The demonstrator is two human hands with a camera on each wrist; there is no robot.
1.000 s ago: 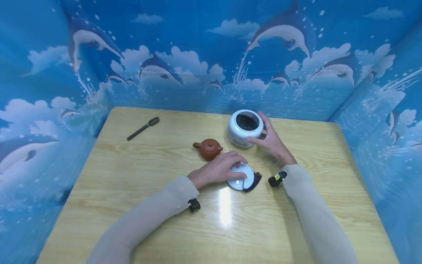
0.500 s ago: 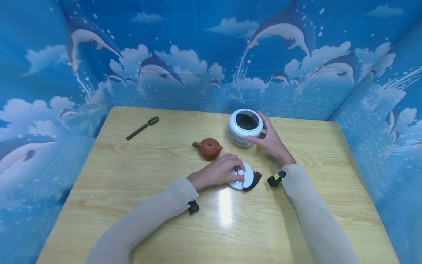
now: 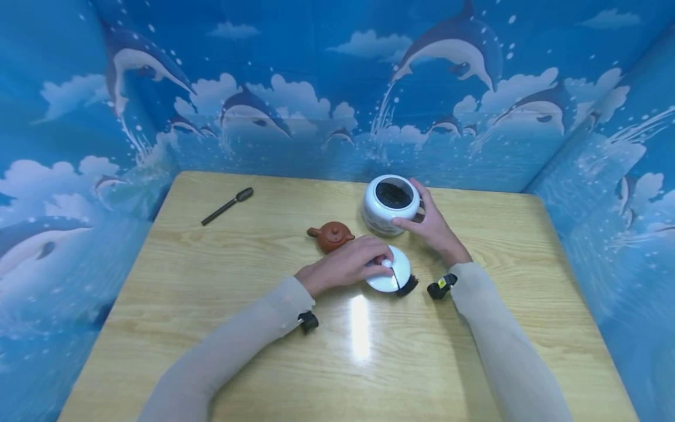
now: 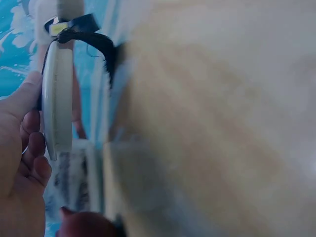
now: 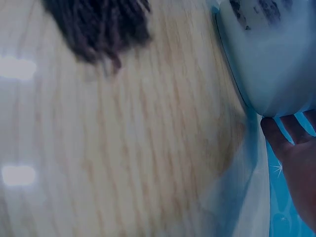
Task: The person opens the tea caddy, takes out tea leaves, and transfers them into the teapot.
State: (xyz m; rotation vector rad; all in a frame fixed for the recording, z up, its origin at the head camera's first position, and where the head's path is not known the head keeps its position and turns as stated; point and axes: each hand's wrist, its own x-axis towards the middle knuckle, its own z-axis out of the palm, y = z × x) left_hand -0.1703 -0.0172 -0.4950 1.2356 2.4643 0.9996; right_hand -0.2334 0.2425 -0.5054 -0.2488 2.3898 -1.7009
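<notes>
My left hand (image 3: 348,262) pinches the knob of a round white lid (image 3: 384,283), just in front of the jar. A dark tassel (image 3: 408,286) hangs from the lid on a thin cord. In the left wrist view the lid (image 4: 58,94) is on edge, raised off the table. My right hand (image 3: 435,225) grips the white ceramic jar (image 3: 375,218) from its right side, thumb in front and fingers behind. Dark loose contents (image 3: 392,195) show through the jar's open mouth. A small brown teapot (image 3: 333,235) stands just beyond my left hand, partly hidden by it.
A dark, slim-handled tool with a thicker end (image 3: 228,206) lies at the back left of the wooden table (image 3: 263,363). A blue dolphin-print curtain (image 3: 316,76) encloses the table at the back and sides.
The lid has risen from the table and shifted slightly toward the jar in my left hand, its tassel trailing. My right hand and the jar stay in place.
</notes>
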